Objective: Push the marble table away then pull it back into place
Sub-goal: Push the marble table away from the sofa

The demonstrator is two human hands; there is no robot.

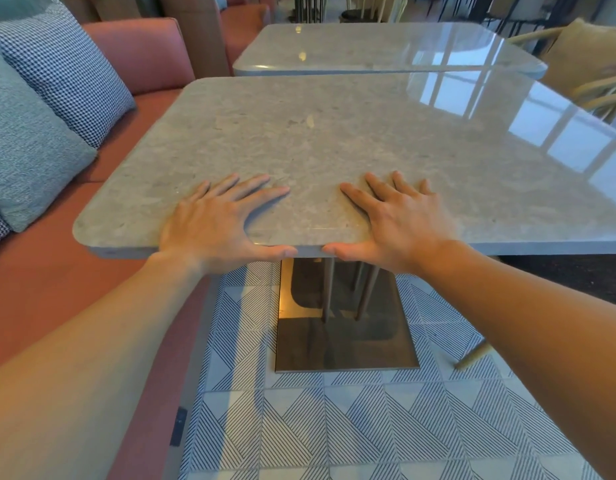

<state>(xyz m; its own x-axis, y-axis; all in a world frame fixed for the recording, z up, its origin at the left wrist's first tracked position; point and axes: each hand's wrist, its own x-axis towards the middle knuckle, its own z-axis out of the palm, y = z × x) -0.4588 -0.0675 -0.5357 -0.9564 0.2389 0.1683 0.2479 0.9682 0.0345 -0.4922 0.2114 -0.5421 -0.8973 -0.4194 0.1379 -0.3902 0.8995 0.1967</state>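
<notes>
- The marble table (334,140) stands right in front of the person, its far edge close to a second table (386,46) of the same stone, with a pink sofa (57,289) along its left side.
- The left hand (216,220) and the right hand (396,220) both lie on the near edge, fingers spread flat on top and thumbs hooked against the rim, clasping the slab between them.
- From here I can't tell whether it's the push or the pull in hand; the grip would suit either.
- To do it well, I'd keep the force even through both palms so the top doesn't swing toward the sofa.
- The heavy metal base plate (344,344) sits on patterned tiles (334,427); a slow, low slide looks wiser than a shove, lest it catch a joint and tip.
- Little room shows before the second table, so the push should be short.
</notes>
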